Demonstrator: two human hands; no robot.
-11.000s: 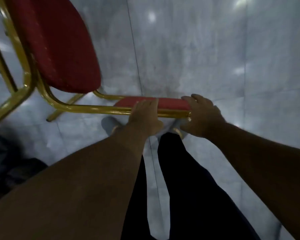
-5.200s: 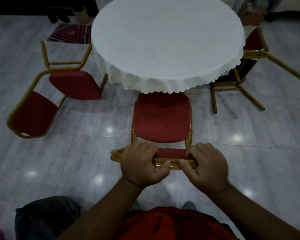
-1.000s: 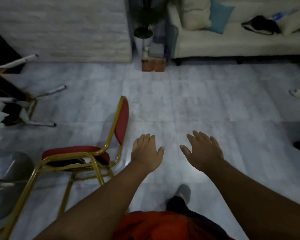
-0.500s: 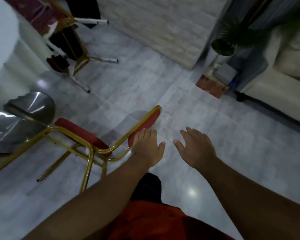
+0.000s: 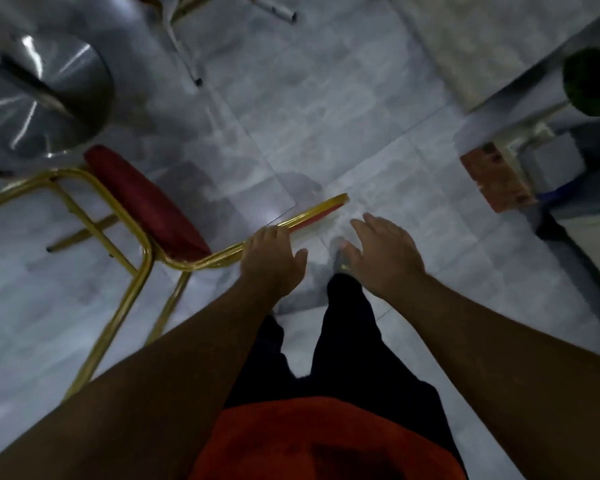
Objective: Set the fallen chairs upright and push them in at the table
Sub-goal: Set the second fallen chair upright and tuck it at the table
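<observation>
Going for the tipped chair's backrest

Chair (image 5: pixel 146 209) lies on its back on the floor (image 5: pixel 326 109) by the table base (image 5: pixel 45 95); left hand (image 5: pixel 274 261) rests loosely on the backrest rail, right hand (image 5: pixel 381 258) spread, empty, probably to lift.

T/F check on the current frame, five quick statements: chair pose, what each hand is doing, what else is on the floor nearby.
1. The red chair lies on its back on the floor. True.
2. The left hand rests on the chair's gold backrest frame. True.
3. The right hand is gripping a chair leg. False: it is open, fingers spread, over the floor beside the backrest and touching nothing.
4. A potted plant stands at the right edge of the view. True.
5. The shiny metal table base is to the right of the chair. False: it sits at the upper left, beyond the chair's seat.
</observation>
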